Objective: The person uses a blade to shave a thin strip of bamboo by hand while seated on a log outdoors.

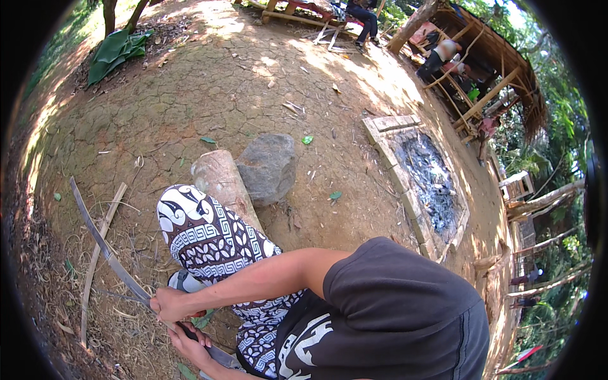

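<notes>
My right hand (170, 304) is closed around the near end of a long, curved grey strip (113, 258); its material is hard to tell. The strip runs forward and left, its far end raised. Just below, my left hand (191, 348) grips a black handle (185, 329). A flat grey piece (223, 357) shows beside that hand, but I cannot tell whether it is a blade or more strip. Beside the grey strip lies a pale wooden slat (96, 256). My patterned trouser knee (190, 212) is bent close to both hands.
A cut log (218, 174) and a large grey rock (269, 168) lie beyond my knee. At right is a bordered fire pit (430, 177) with ash. Green leaves (117, 54) are heaped far left. People are at a thatched shelter (487, 69) and a bench (304, 9).
</notes>
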A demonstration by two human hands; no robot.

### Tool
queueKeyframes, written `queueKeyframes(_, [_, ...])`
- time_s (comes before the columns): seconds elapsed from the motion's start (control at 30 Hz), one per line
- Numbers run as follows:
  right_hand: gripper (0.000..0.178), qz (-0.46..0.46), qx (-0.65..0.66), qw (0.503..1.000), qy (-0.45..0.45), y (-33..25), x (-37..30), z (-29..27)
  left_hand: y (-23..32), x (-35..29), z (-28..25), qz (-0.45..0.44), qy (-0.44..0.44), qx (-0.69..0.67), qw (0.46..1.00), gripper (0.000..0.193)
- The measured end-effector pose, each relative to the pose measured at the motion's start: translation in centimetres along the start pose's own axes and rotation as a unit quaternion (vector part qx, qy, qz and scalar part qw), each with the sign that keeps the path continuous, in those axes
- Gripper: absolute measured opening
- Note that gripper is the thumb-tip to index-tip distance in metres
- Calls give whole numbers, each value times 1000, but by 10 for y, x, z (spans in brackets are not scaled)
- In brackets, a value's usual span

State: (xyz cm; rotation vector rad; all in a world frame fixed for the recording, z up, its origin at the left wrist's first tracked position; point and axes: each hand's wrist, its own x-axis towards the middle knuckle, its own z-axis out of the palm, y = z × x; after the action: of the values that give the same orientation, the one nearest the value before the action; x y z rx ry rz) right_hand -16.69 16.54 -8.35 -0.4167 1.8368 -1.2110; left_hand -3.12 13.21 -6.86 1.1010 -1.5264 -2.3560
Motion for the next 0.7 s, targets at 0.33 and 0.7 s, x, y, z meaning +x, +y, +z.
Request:
queueKeyframes(0.33, [23,-10,-2,1000,-1,-6,-2,-2,-13,9,-20,-18,-35,-63,997,36])
queueKeyframes(0.7, [18,-16,6,1000,-14,-10,-3,-2,-7,6,-19,-10,-24,-68,997,34])
